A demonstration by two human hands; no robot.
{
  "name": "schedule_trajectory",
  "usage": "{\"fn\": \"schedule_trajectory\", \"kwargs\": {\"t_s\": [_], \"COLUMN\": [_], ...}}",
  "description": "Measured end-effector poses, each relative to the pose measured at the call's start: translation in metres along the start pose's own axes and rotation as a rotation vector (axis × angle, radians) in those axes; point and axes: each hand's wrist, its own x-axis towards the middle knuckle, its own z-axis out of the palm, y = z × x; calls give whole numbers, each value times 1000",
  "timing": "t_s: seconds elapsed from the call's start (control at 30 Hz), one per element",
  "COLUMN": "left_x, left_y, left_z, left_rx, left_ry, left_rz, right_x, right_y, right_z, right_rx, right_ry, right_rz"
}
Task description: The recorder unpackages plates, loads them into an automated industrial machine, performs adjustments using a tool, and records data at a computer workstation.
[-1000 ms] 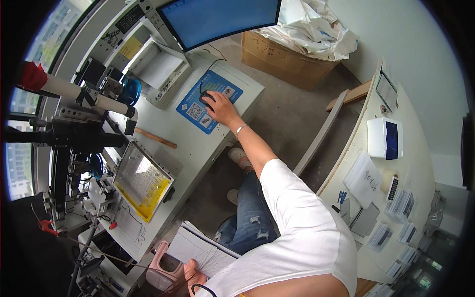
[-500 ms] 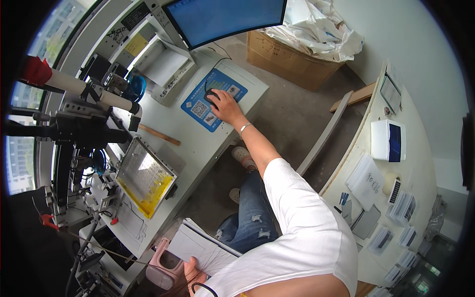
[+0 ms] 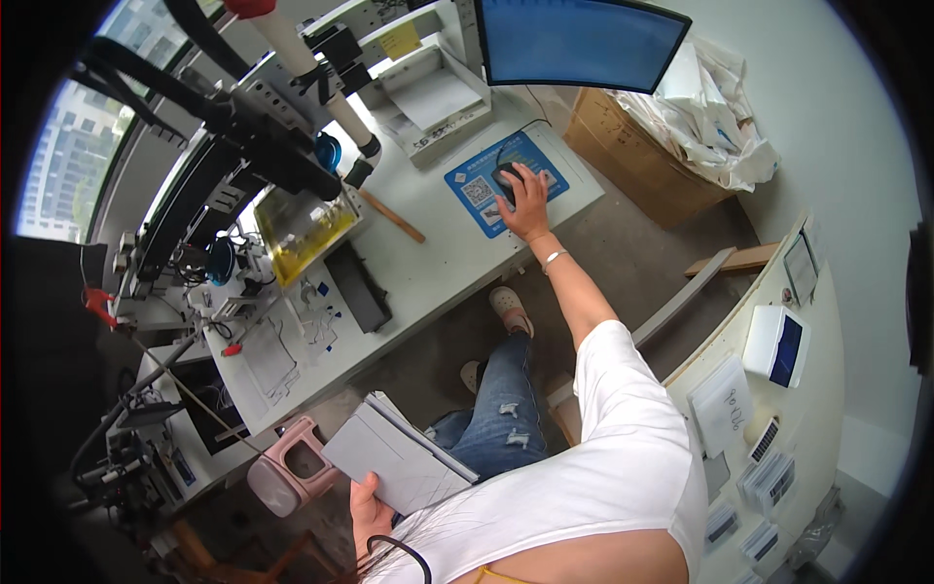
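My right hand (image 3: pixel 528 202) rests on a black computer mouse (image 3: pixel 507 182), its fingers spread over it. The mouse sits on a blue printed mouse pad (image 3: pixel 474 195) near the desk's right end. Low in the picture, my left hand (image 3: pixel 368 508) grips the edge of a stack of flat grey sheets (image 3: pixel 394 453), held tilted near my lap. The thumb lies on the top sheet, while the other fingers are mostly hidden. A shallow tray with a yellow lower edge (image 3: pixel 309 243) lies partly beneath a black machine arm (image 3: pixel 268 146).
A monitor (image 3: pixel 584 44) stands at the far side. A wooden stick (image 3: pixel 392 216) and a dark oblong block (image 3: pixel 358 287) lie on the white desk (image 3: pixel 428 263). Behind it stands a cardboard box (image 3: pixel 632 161). A pink stool (image 3: pixel 292 467) is at lower left, a second table (image 3: pixel 827 409) at right.
The view has shifted, moving the desk items rightward and upward in the picture. The yellow-edged tray has slid back under the machine, uncovering the dark block. The sheets show more fully; my right hand stays on the mouse.
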Motion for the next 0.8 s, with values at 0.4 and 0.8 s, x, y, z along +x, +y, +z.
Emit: {"fn": "schedule_trajectory", "kwargs": {"t_s": [0.4, 0.8], "left_x": [-38, -77], "left_y": [3, -20], "left_z": [-34, -77], "left_rx": [-294, -483], "left_ry": [-101, -88], "left_rz": [168, 325], "right_x": [119, 116], "right_y": [-378, -459], "right_z": [-317, -344], "right_rx": [1977, 2000], "right_ry": [132, -127], "right_rz": [-789, -889]}}
